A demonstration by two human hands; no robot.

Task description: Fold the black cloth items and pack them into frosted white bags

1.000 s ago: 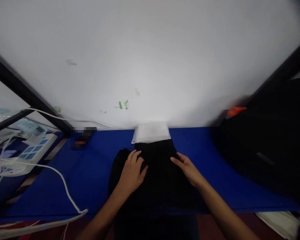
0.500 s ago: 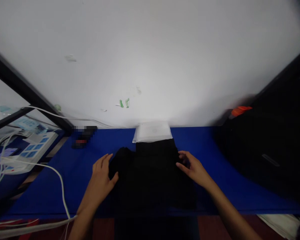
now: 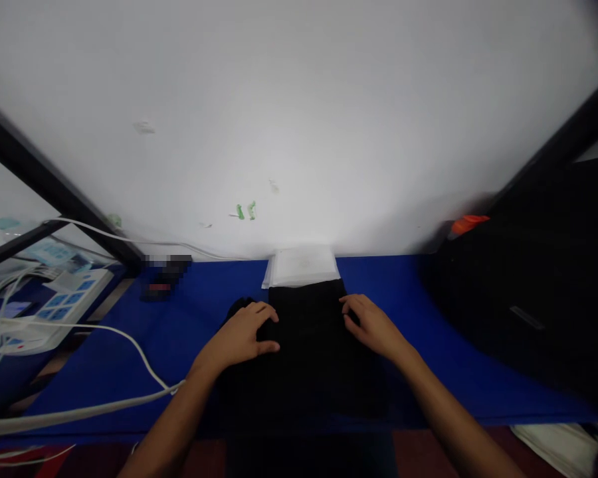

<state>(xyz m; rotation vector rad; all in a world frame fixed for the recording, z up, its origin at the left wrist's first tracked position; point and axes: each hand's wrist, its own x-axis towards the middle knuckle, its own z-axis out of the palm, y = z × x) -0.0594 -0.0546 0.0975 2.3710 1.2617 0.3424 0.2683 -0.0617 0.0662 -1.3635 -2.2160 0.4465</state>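
A black piece of cloth (image 3: 306, 358), maybe a garment, lies on the blue table surface (image 3: 383, 279) in front of me. Its dark folds hide its exact shape. My left hand (image 3: 246, 334) rests on its left part, palm down, fingers slightly bent and thumb apart. At the cloth's right edge is my right hand (image 3: 371, 325), with fingers curved and a gap between thumb and forefinger. Neither hand visibly grips the fabric. Just behind the cloth, a white flat packet (image 3: 303, 265) lies against the wall, its near edge meeting the cloth.
On the left stand a white power strip (image 3: 72, 302) and white cables (image 3: 99, 405) that run close to my left forearm. A dark object (image 3: 167, 275), partly pixelated, lies at the back left. A large black bag (image 3: 523, 279) fills the right side, near an orange item (image 3: 468, 224).
My left hand has moved right and onto the cloth, and the cloth's left bulge has been pressed or folded inward. My right hand has shifted slightly left. The view has tilted a little.
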